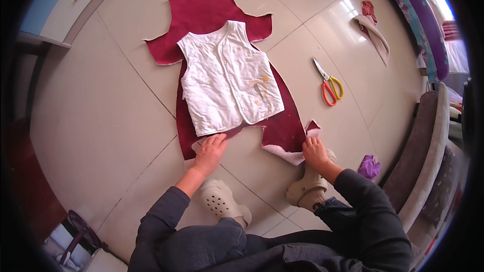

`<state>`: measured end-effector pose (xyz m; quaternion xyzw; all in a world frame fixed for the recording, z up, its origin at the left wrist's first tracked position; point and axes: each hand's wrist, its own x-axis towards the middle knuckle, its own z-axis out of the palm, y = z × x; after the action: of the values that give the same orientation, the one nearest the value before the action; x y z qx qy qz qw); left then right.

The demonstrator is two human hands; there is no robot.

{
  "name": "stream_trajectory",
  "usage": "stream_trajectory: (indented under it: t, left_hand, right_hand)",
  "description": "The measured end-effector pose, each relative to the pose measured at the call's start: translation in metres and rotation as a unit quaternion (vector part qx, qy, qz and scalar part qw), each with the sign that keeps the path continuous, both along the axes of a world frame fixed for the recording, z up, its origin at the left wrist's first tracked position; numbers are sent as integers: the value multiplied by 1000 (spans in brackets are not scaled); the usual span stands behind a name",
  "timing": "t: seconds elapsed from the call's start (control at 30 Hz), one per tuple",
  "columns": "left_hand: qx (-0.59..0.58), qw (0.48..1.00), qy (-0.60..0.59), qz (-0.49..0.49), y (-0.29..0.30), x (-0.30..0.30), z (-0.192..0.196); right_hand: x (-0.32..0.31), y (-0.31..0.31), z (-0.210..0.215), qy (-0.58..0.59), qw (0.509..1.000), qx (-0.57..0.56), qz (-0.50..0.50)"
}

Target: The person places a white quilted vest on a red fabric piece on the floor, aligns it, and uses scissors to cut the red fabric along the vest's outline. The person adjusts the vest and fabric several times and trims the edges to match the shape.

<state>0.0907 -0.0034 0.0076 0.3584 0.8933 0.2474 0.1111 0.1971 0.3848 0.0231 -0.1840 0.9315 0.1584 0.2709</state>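
A dark red fabric piece [204,7] with a pale fuzzy underside lies on the floor, cut roughly to a garment outline. On top of it is a white sleeveless quilted vest [217,80], with a front opening and small yellow marks. Closed fingers of my left hand [210,152] hold the fabric's lower edge beside the vest's bottom hem. My right hand [315,153] pinches the fabric's lower right corner, where the pale underside is turned up. Farther right lie scissors [326,80] with one red and one yellow handle, blades slightly apart.
Pale tiles [116,95] cover the floor. Fabric scraps [372,32] lie at the far right, and a crumpled purple cloth [369,167] nearer. A grey upholstered piece [418,146] borders the right side; a cabinet [58,10] stands far left. My beige clogs [222,200] are close below the fabric.
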Motion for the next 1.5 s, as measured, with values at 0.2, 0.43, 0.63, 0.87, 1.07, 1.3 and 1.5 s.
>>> stream_trajectory:
  t: [0.2,0.43,0.63,0.87,1.07,1.3,1.5]
  left_hand:
    - [16,1000,10,16,-2,2,-1]
    - [22,1000,4,-2,-4,-3,-6]
    - [93,993,-61,28,-8,-9,5]
    - [268,847,-153,432,-26,-35,17]
    - [303,737,-348,494,-36,-30,-25]
    - [320,701,-436,465,-30,-43,-14]
    - [420,675,-430,429,-29,-56,23]
  right_hand:
    - [-30,2,38,5,960,-212,-183]
    - [-56,-29,119,-126,949,-239,-163]
    - [-60,-40,83,-376,918,-85,-95]
    - [-144,-44,-2,37,754,-454,-473]
    - [-161,-50,-24,-43,593,-503,-627]
    - [-161,-54,-19,-131,534,-569,-611]
    - [-160,-59,11,-118,412,-647,-631]
